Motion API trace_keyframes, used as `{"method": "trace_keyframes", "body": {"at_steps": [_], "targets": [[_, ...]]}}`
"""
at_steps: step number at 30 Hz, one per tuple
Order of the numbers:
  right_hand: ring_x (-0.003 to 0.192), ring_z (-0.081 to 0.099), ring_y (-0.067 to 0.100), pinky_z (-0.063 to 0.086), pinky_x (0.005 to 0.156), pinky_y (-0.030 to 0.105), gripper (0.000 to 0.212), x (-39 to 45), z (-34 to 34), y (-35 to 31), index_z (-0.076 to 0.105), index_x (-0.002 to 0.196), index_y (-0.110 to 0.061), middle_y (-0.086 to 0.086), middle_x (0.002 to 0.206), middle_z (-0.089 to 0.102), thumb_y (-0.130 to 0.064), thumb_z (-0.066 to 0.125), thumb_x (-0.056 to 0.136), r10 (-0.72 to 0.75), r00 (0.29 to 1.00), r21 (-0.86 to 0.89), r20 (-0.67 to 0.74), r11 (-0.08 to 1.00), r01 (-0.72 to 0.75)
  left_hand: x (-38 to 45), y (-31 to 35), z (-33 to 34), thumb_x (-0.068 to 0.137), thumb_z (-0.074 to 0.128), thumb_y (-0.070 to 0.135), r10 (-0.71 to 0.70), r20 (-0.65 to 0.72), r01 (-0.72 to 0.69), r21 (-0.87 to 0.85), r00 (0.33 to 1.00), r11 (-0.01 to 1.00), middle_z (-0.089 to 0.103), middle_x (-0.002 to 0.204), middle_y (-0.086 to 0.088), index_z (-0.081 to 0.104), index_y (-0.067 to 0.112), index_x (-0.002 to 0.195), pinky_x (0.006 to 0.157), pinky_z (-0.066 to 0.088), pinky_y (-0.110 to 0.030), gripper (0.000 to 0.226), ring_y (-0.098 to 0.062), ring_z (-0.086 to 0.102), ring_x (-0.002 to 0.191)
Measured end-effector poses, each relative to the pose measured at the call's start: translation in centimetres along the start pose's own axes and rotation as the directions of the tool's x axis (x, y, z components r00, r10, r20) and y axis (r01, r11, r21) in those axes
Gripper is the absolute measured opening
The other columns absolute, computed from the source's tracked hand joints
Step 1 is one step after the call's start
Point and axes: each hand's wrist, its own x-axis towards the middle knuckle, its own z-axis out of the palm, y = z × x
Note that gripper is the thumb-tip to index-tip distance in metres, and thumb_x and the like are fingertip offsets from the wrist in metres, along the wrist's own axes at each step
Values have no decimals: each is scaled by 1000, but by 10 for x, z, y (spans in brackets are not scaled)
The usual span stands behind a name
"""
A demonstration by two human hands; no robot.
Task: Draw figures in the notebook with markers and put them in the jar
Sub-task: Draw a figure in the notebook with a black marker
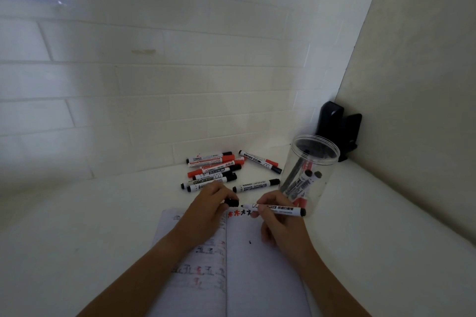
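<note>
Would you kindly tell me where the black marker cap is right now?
In the head view, the left hand pinches the black cap above the notebook, just left of the uncapped marker.

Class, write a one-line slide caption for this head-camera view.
Left hand holds the black cap, right hand the uncapped marker, above the open notebook beside the jar.

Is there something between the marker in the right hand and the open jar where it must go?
Nothing visible blocks it. The marker in the right hand lies just in front of the jar, whose mouth has no lid. The left hand holds the cap, off to the side.
</note>
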Motion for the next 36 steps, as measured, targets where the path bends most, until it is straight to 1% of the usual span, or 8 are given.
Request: {"method": "trace_keyframes", "body": {"at_steps": [7,11,14,20,24,27,31,36], "targets": [[50,62,31,46,47,28,3,0,1,-3,65,99,-22,11,86,75,-22,63,102,-8,995,-4,99,1000,9,1,10,-4,92,58,-1,145,44,-145,-22,988,989,50,109,7,63,21,108,88,40,-19,29,-9,48,102],[52,59,20,46,50,27,7,1,-1,-2,70,102,-27,6,71,69,-22,68,99,-3,993,-10,121,1000,5,0,12,-6,95,53,5,140,43,-137,-76,989,988,51,109,7,60,20,109,87,41,-22,22,-11,49,102],[60,57,11,46,54,27,13,0,-2,-4,74,109,-25,-4,81,70,-20,72,96,-15,994,-11,105,1000,16,-3,12,-6,101,41,23,113,55,-107,-109,992,988,56,107,9,56,22,115,84,46,-28,21,-10,53,98],[54,55,29,42,46,30,14,1,-10,-5,66,112,-16,17,89,70,-24,59,103,89,996,210,-5,974,-86,-3,15,-7,101,46,11,21,-29,-24,-79,999,997,50,94,18,52,29,106,71,39,-20,20,-6,49,87],[53,58,29,47,46,32,6,1,-10,-2,66,105,-12,15,83,74,-13,61,102,79,994,105,74,991,-87,-3,19,-12,100,51,34,78,24,-75,-107,997,991,52,93,11,55,32,109,71,43,-26,10,-11,50,84],[54,59,26,48,48,31,5,1,-7,-2,67,106,-16,10,79,73,-16,64,101,59,986,22,156,998,-64,-1,16,-11,93,61,50,112,37,-110,-69,993,992,51,92,13,62,35,110,72,42,-23,22,-8,50,84],[56,56,6,45,54,24,5,1,-2,1,69,104,-24,-7,66,65,-24,69,99,21,981,-120,191,993,2,1,12,-8,92,67,35,105,31,-100,-131,994,986,54,99,9,70,28,111,73,46,-20,21,-10,54,87],[56,53,1,41,55,19,4,3,0,1,70,100,-23,-10,66,63,-26,67,99,4,981,-196,192,980,35,1,14,-10,95,63,23,128,28,-123,-144,991,982,60,96,11,71,24,105,75,45,-16,13,-6,59,86]]}}
